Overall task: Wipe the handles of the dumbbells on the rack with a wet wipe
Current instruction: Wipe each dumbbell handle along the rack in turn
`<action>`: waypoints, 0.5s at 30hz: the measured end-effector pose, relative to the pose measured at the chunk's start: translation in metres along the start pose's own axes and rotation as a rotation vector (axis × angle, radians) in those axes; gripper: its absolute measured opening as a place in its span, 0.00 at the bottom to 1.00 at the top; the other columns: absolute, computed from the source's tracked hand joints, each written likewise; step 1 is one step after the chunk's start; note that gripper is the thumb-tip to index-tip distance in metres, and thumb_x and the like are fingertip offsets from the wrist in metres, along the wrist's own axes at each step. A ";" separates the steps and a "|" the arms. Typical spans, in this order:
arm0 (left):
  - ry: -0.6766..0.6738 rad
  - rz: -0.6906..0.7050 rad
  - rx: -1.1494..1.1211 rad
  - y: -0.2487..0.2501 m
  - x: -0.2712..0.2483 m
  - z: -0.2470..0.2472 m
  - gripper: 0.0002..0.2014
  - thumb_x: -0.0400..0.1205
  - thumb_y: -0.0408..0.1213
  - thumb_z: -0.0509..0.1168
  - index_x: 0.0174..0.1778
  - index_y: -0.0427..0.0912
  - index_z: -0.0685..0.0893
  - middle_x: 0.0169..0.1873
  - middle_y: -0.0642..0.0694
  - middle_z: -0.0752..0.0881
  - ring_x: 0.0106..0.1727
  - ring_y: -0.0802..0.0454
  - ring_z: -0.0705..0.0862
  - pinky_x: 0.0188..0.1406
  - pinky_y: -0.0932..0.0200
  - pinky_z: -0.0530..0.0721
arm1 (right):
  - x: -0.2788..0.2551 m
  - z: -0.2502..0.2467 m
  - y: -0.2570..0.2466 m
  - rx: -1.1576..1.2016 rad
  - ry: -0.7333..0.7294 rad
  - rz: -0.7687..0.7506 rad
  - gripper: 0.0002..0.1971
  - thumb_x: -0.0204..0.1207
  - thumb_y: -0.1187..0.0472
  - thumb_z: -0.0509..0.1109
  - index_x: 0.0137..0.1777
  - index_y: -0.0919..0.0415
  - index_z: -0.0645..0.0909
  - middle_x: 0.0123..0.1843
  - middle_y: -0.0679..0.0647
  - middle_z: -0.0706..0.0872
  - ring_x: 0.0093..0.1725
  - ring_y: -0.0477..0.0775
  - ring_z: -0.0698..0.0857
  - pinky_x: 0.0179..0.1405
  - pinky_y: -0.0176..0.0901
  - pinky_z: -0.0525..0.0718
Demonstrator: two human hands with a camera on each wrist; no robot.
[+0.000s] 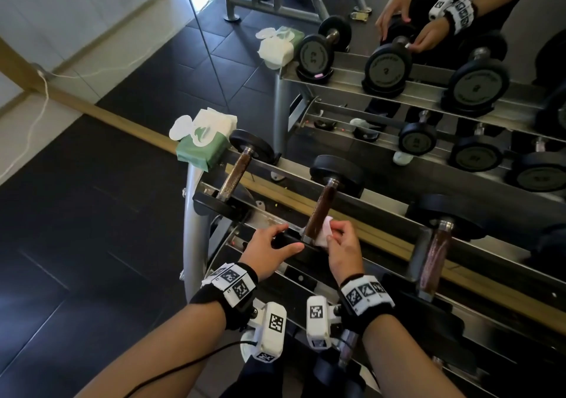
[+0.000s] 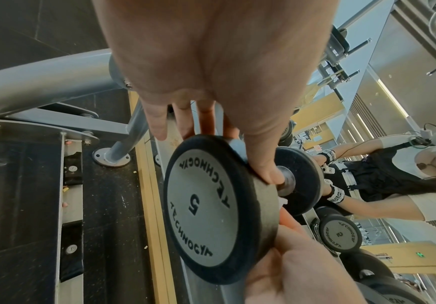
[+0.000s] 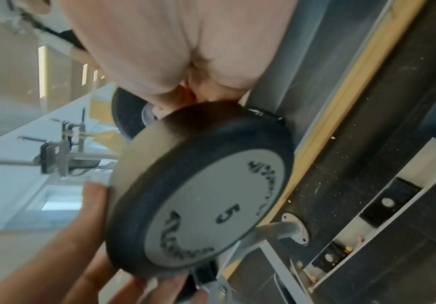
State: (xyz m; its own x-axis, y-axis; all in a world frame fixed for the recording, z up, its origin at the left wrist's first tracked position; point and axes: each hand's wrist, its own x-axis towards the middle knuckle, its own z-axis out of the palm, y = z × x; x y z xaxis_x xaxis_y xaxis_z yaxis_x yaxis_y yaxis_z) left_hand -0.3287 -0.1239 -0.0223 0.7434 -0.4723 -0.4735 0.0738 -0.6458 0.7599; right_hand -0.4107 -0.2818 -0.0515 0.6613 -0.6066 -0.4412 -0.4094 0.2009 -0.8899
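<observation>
On the rack's [image 1: 382,204] top tier lie three dumbbells, long axes running near to far. The middle dumbbell [image 1: 321,211], marked 5, has a wipe [image 1: 416,234] against its handle, pinched by the right hand [image 1: 343,252]. The left hand [image 1: 269,249] rests straight fingers on its near head. A wipe pack [image 1: 202,146] sits far left.

Three dumbbells rest along the rack's [image 1: 379,201] top rail: one [image 1: 237,169] at its left end, one [image 1: 324,206] in the middle, one [image 1: 436,253] to the right. One wet wipe pack [image 1: 202,145] sits on the rack's left corner. Two hands, left hand [image 1: 269,252] and right hand [image 1: 343,252], and one wipe [image 1: 324,235].
</observation>
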 end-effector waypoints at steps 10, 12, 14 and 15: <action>0.020 -0.006 0.072 0.002 -0.004 0.000 0.34 0.75 0.59 0.72 0.77 0.57 0.72 0.71 0.47 0.75 0.71 0.50 0.76 0.72 0.47 0.77 | 0.005 -0.005 -0.011 -0.072 0.001 -0.128 0.17 0.83 0.65 0.64 0.61 0.41 0.82 0.57 0.37 0.85 0.62 0.42 0.84 0.59 0.37 0.81; 0.015 -0.006 0.077 0.001 -0.003 -0.001 0.34 0.74 0.59 0.72 0.77 0.57 0.72 0.71 0.47 0.75 0.71 0.50 0.76 0.72 0.48 0.77 | -0.007 -0.007 -0.003 -0.068 -0.070 -0.139 0.17 0.84 0.64 0.65 0.64 0.43 0.85 0.62 0.40 0.86 0.65 0.40 0.82 0.64 0.37 0.80; 0.014 -0.004 0.072 0.002 -0.003 -0.001 0.34 0.75 0.59 0.72 0.77 0.57 0.72 0.71 0.47 0.75 0.70 0.50 0.77 0.70 0.51 0.78 | -0.016 -0.010 0.002 -0.135 -0.139 -0.161 0.15 0.83 0.63 0.67 0.61 0.43 0.87 0.64 0.41 0.87 0.67 0.39 0.82 0.69 0.36 0.77; 0.018 -0.001 0.069 0.002 -0.003 0.000 0.34 0.75 0.58 0.72 0.77 0.57 0.72 0.71 0.47 0.75 0.70 0.51 0.77 0.68 0.54 0.77 | -0.016 -0.011 0.001 -0.176 -0.162 -0.176 0.14 0.82 0.63 0.68 0.58 0.42 0.87 0.63 0.42 0.87 0.67 0.38 0.82 0.69 0.35 0.76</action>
State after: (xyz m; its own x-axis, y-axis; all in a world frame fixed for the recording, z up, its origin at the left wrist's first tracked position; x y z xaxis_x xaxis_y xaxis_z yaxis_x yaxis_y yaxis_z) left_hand -0.3308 -0.1231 -0.0193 0.7549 -0.4612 -0.4662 0.0294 -0.6863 0.7267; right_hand -0.4291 -0.2805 -0.0441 0.8178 -0.4863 -0.3077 -0.3734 -0.0415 -0.9268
